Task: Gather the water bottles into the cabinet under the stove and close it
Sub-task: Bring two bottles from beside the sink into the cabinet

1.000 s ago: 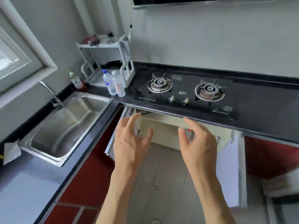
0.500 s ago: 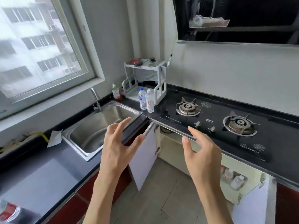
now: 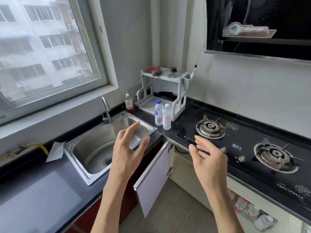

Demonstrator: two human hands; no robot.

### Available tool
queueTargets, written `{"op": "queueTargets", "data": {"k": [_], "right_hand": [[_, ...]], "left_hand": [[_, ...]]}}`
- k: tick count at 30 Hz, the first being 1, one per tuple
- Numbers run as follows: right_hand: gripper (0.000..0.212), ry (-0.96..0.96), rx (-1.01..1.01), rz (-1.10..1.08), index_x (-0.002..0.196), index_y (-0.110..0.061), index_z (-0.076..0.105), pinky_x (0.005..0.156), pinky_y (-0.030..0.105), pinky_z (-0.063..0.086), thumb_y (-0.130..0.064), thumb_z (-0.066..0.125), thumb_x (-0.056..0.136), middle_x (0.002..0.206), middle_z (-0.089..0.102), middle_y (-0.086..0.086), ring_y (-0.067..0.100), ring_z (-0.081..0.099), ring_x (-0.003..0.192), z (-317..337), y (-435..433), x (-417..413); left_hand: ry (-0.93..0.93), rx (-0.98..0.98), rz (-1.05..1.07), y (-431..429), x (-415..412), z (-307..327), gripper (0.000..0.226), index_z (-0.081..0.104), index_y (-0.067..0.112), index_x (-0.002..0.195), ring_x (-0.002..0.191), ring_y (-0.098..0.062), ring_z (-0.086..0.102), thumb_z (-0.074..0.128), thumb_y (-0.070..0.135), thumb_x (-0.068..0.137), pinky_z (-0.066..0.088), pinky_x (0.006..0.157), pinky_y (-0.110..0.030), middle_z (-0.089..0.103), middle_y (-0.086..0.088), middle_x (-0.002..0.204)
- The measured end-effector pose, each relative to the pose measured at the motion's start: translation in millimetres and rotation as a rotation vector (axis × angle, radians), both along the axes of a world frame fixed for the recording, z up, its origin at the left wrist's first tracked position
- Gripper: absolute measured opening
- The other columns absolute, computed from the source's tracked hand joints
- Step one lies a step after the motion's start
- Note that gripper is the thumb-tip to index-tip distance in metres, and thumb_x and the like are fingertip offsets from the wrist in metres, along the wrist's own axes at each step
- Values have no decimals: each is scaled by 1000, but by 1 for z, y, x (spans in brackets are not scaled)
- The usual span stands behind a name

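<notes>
My left hand (image 3: 129, 148) & right hand (image 3: 208, 158) are spread, empty. Blue-cap bottle (image 3: 158, 113) & white-cap bottle (image 3: 166, 117) wait on table (image 3: 42, 190); some btls (image 3: 249, 209) already in cabinet (image 3: 185, 174), door (image 3: 154, 179) open.

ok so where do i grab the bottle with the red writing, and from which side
Wrap the straight labelled middle of the red-lettered bottle; it stands upright, so a side grip suits. Probably come from the front right with the right hand: the blue-capped bottle crowds its left and the white rack stands behind.
</notes>
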State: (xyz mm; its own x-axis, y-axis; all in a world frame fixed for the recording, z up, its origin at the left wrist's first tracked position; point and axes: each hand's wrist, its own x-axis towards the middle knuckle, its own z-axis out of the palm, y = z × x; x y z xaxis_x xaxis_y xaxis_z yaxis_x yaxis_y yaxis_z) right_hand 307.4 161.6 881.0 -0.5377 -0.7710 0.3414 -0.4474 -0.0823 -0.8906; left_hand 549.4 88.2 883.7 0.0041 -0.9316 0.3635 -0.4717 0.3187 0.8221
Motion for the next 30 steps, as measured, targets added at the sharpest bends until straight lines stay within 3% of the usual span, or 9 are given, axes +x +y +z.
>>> {"op": "queueTargets", "data": {"k": [4,8,16,21,24,28,30], "right_hand": [[36,-73,-9,8,136,-12,78,97,38,66,-13,80,100,125,81,4,15,78,112,12,-71,-5],[34,-155,-39,20,133,-13,79,88,16,62,-13,81,99,117,82,2,-1,77,105,10,-137,-9],[34,-219,58,1,132,-13,80,81,6,56,-12,83,98,114,82,0,-6,76,102,-30,-222,-13],[32,-233,112,8,130,-11,80,82,6,56,-11,82,99,117,82,0,-7,76,102,-57,-281,-22],[31,-250,134,20,130,-10,81,83,6,56,-10,81,99,120,81,-3,-6,75,105,-77,-322,-28],[32,-292,170,46,130,-10,80,89,11,60,-9,81,98,124,80,-2,11,76,117,-101,-383,-40],[32,-298,174,61,130,-13,80,101,20,61,-11,82,98,124,78,-7,9,74,120,-115,-411,-46]], "left_hand": [[26,-9,-23,-74,-6,14,71,57,48,161,133,-11,63,61,76,95,57,115,-50,60,12,143],[56,18,-47,-147,-11,19,65,60,46,159,129,-17,67,69,61,96,56,115,-51,62,6,140],[122,127,-94,-235,-24,-21,59,66,45,152,122,-21,72,74,54,94,59,113,-51,64,5,136],[99,172,-70,-287,-35,-48,58,66,43,153,123,-24,71,74,54,96,56,114,-51,56,13,138],[70,205,-70,-324,-49,-65,51,67,37,153,128,-33,65,81,37,104,52,118,-54,52,5,142],[42,259,-58,-374,-73,-89,51,67,33,155,141,-20,54,80,26,106,47,123,-53,50,5,146],[50,263,-68,-401,-88,-103,51,66,33,155,140,-10,52,80,26,106,47,123,-49,51,6,147]]}}
